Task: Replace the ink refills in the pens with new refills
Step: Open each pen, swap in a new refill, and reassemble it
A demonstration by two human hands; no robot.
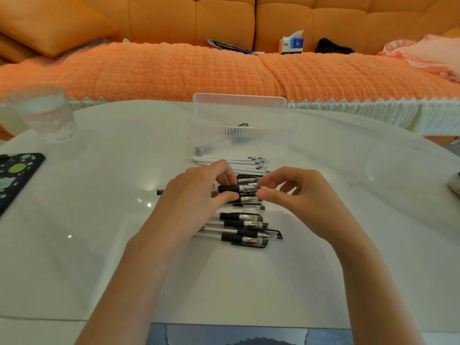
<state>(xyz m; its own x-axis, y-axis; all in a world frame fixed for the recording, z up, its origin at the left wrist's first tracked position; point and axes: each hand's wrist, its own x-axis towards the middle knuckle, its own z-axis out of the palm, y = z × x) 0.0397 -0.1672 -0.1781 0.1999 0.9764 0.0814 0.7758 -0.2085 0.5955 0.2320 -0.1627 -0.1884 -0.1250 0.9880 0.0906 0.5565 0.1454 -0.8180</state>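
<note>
Item under work: one pen, clear barrel with a black rubber collar, held level and crosswise above the bench.

The left grip is curled round the barrel, thumb below and fingers above, just at the black collar. The barrel passes under the palm and its rear end shows beyond the left edge of that hand. The right grip pinches the tip end between thumb and forefinger; its other fingers are loosely curled and touch nothing. The pen thus spans the gap between the two grips, with the collar and the clear tip section exposed.

Directly beneath and nearer the person lies a pile of similar pens, roughly parallel, on the bench. Just beyond the grips lies a row of white refills, also crosswise. Behind these stands a clear ribbed box; its contents are not legible.

Far left on the bench: a glass and, nearer, a dark spotted mat. Beyond the bench: an orange sofa carrying a tissue box.
</note>
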